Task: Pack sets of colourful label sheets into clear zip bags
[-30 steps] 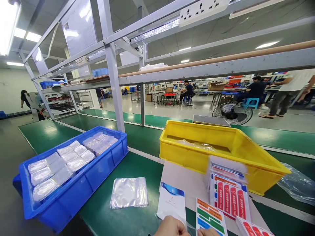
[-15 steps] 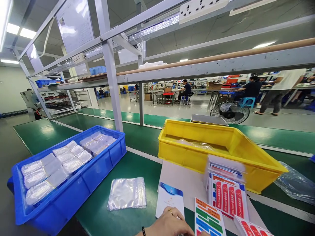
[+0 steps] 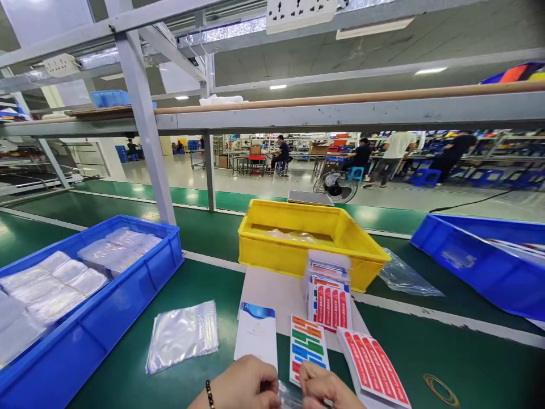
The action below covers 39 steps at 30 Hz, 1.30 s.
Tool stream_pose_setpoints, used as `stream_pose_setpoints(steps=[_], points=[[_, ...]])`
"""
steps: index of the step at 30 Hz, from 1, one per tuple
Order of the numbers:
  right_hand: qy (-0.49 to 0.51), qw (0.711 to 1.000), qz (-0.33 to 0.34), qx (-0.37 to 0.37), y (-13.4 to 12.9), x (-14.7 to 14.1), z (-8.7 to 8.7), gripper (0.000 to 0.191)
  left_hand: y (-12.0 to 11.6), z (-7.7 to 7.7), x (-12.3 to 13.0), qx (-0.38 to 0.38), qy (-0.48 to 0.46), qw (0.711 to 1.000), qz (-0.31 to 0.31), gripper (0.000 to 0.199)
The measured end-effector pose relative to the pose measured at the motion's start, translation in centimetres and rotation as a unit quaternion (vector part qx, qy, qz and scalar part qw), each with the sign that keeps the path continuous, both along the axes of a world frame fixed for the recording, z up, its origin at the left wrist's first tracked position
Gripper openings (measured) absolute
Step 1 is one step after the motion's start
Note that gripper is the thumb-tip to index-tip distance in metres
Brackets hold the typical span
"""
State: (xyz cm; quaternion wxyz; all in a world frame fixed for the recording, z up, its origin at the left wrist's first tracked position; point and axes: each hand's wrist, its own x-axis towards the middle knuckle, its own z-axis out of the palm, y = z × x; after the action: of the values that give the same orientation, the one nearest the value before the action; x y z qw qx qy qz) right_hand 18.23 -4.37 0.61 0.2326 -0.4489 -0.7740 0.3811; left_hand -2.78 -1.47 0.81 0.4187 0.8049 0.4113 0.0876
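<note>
Far left: blue rectangular plastic bin (image 3: 128,298), bundles of clear bags inside. Next, on the green tabletop (image 3: 208,389), a loose stack of flat clear plastic bags (image 3: 183,335), edges fanned, top film slick. Then left hand (image 3: 249,383), fingers curled tight, pinching a small clear plastic bag (image 3: 290,393) at the bottom edge of view. White card with blue wave header (image 3: 256,332) lies just beyond that hand. Multicoloured sticker sheet (image 3: 309,343) next, lower edge overlapped in view by right hand (image 3: 326,389), which appears pinched on the bag's other side; lower fingers cut off. Right of it, white sheets with red label strips (image 3: 374,366), stack skewed; tan rubber band (image 3: 441,390) lies beyond.

Risks: thin film could slip or tear if both hands pull unevenly. Layers may cling, so mouth stays closed. Knuckles could nudge the card or sticker sheet. Skewed red stack could slide if bumped.
</note>
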Motion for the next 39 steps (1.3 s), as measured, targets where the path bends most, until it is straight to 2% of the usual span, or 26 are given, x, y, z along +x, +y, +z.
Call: stream_pose_setpoints(steps=[3, 5, 9, 10, 11, 13, 16, 17, 19, 21, 23, 25, 27, 29, 30, 32, 35, 39], points=[[-0.062, 0.994, -0.083, 0.047, 1.2, -1.5, -0.1, 0.028, 0.0, -0.1, 0.1, -0.045, -0.033, 0.998, -0.014, 0.014], [-0.118, 0.984, -0.093, 0.092, 2.2, -2.8, -0.5, 0.015, 0.0, -0.2, 0.2, -0.079, -0.067, 0.994, -0.038, 0.013], [-0.225, 0.964, -0.026, 0.143, 4.0, -5.2, -1.7, 0.058, -0.1, -0.1, 0.2, -0.115, -0.139, 0.979, -0.098, 0.024], [-0.245, 0.958, -0.012, 0.145, 4.3, -5.6, -1.9, 0.064, -0.1, -0.1, 0.1, -0.115, -0.148, 0.976, -0.108, 0.029], [-0.263, 0.954, -0.003, 0.146, 4.5, -6.0, -2.1, 0.065, -0.1, -0.2, 0.1, -0.114, -0.153, 0.975, -0.113, 0.032], [-0.290, 0.945, 0.006, 0.153, 4.8, -6.3, -2.4, 0.052, -0.2, -0.3, 0.1, -0.119, -0.160, 0.974, -0.110, 0.038], [-0.296, 0.939, 0.009, 0.175, 4.8, -5.9, -2.5, 0.017, -0.3, -0.6, 0.2, -0.144, -0.183, 0.969, -0.079, 0.046], [-0.282, 0.941, 0.004, 0.190, 4.7, -5.5, -2.4, 0.013, -0.3, -0.7, 0.3, -0.162, -0.197, 0.965, -0.059, 0.050], [-0.230, 0.943, -0.018, 0.239, 4.4, -4.5, -2.0, 0.023, -0.2, -1.1, 0.6, -0.213, -0.242, 0.947, 0.004, 0.060], [-0.165, 0.939, -0.036, 0.300, 3.7, -3.5, -1.1, 0.028, 0.1, -1.5, 0.9, -0.299, -0.301, 0.901, 0.090, 0.075], [-0.111, 0.936, -0.025, 0.332, 2.7, -2.5, 0.1, 0.026, 0.5, -1.8, 1.1, -0.397, -0.350, 0.833, 0.159, 0.088], [-0.085, 0.942, 0.011, 0.324, 1.7, -1.8, 1.2, 0.023, 0.8, -2.1, 1.3, -0.479, -0.361, 0.778, 0.187, 0.084], [-0.082, 0.951, 0.024, 0.299, 1.3, -1.0, 1.8, 0.021, 0.9, -2.2, 1.3, -0.499, -0.372, 0.758, 0.195, 0.058], [-0.115, 0.956, -0.030, 0.267, 1.6, -0.1, 1.9, 0.023, 0.7, -1.9, 1.3, -0.484, -0.402, 0.750, 0.202, 0.037], [-0.158, 0.954, -0.079, 0.243, 2.1, 0.3, 1.7, 0.024, 0.5, -1.7, 1.3, -0.475, -0.421, 0.746, 0.202, 0.036], [-0.272, 0.930, -0.175, 0.176, 3.5, 1.3, 1.2, 0.026, 0.2, -1.1, 1.2, -0.473, -0.443, 0.738, 0.188, 0.035], [-0.380, 0.891, -0.230, 0.097, 5.6, 2.5, 0.4, 0.024, -0.1, -0.5, 0.8, -0.490, -0.437, 0.741, 0.143, 0.035], [-0.396, 0.886, -0.234, 0.066, 7.0, 3.2, 0.1, 0.025, 0.4, -1.3, 0.4, -0.480, -0.405, 0.774, 0.087, 0.048]])
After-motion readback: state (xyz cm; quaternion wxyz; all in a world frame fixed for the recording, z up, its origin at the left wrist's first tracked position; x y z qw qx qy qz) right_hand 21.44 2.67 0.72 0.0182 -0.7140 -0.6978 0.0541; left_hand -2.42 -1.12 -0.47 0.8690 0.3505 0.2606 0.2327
